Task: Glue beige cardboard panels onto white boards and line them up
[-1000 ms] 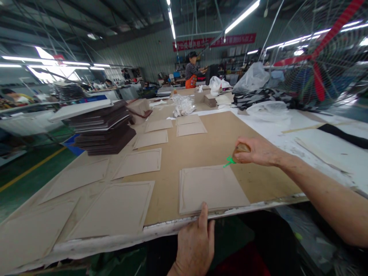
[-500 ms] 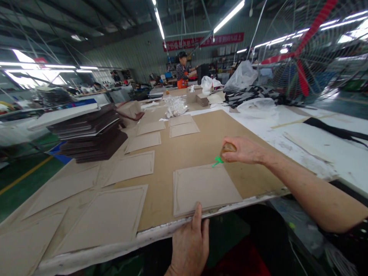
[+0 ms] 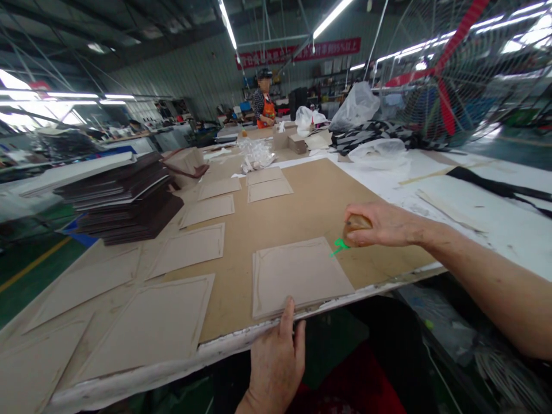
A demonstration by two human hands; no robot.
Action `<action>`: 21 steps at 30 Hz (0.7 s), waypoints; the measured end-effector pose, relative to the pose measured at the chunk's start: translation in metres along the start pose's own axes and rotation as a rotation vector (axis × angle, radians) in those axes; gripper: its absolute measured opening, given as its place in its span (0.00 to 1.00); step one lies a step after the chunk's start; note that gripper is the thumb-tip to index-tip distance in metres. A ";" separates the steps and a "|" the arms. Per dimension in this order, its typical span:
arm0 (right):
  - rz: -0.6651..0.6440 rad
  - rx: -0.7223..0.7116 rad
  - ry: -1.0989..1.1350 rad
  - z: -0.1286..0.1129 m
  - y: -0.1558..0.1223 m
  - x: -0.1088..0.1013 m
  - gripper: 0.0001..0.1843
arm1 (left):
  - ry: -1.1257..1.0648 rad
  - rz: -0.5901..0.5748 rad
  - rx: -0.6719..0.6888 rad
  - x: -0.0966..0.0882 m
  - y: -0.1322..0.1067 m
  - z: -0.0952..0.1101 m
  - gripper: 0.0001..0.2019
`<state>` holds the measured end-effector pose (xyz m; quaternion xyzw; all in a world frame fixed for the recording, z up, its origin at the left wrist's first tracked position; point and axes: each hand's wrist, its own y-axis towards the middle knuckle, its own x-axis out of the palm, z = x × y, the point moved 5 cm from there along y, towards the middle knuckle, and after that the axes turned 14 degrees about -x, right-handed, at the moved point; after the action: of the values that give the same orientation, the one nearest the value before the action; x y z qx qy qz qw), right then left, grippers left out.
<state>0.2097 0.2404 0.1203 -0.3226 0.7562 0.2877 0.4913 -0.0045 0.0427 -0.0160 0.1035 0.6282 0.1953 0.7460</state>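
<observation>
My right hand (image 3: 379,225) is wrapped round a brownish glue bottle (image 3: 357,229) with a green nozzle (image 3: 340,246), its tip at the right edge of a small stack of beige board sheets (image 3: 297,273). A thin line of glue runs along the top sheet's left and far edges. At the table's front edge, my left hand (image 3: 278,353) is open, its outstretched index finger touching the near edge of that stack. To the left lie several separate sheets, among them a large sheet (image 3: 150,322) with glue lines near its borders.
A tall pile of dark brown panels (image 3: 125,201) stands on the table's left side. Clear plastic wrap (image 3: 256,154) and small boxes (image 3: 290,141) lie farther back. A large fan (image 3: 444,75) is at right. Across the table stands a person in an orange apron (image 3: 266,109).
My right hand has moved the glue bottle along the top sheet's far edge to the right and round its corner. My left hand keeps its finger on the stack. The view has shifted slightly.
</observation>
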 end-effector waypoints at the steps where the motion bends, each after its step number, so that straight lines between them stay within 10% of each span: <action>1: -0.033 -0.013 0.023 -0.004 -0.003 -0.001 0.11 | -0.003 0.002 0.003 0.000 0.000 0.000 0.19; 21: 0.006 -0.037 0.039 -0.026 -0.067 0.005 0.14 | 0.047 -0.003 0.005 -0.001 0.001 -0.001 0.19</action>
<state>0.2453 0.1782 0.1171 -0.3348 0.7613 0.2968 0.4694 -0.0058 0.0435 -0.0149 0.0999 0.6462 0.1952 0.7310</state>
